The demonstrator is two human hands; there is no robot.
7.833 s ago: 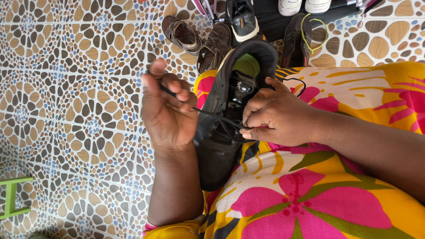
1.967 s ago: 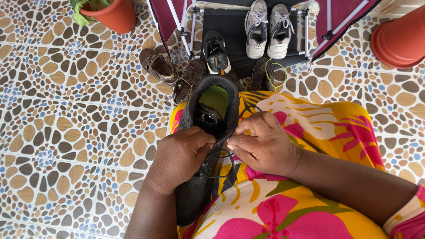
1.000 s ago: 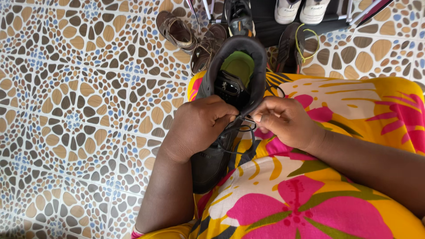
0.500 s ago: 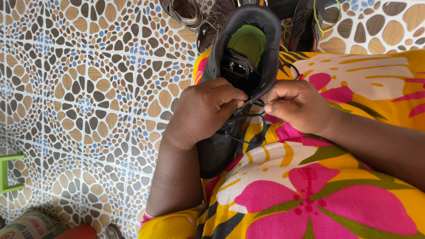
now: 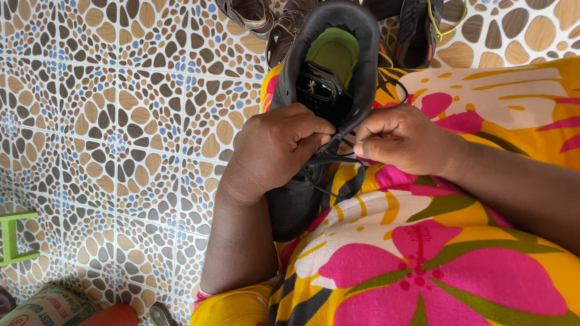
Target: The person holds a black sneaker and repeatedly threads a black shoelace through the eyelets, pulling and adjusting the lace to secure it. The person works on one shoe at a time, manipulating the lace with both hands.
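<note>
Shoe on lap, both hands on laces; view nearer than half a second ago.
Black leather shoe with green insole (image 5: 323, 90) lies on yellow floral-print dress (image 5: 435, 253); left hand (image 5: 275, 151) curls closed over thin black lace (image 5: 329, 162), right hand (image 5: 402, 140) pinches it.

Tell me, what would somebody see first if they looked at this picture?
Right in the middle, a black shoe with a green insole lies on a lap draped in bright yellow cloth with big pink flowers. The left hand and the right hand meet over it, pinching its thin black lace. All around is a busy pebble-pattern tiled floor, with brown sandals at the top.
</note>
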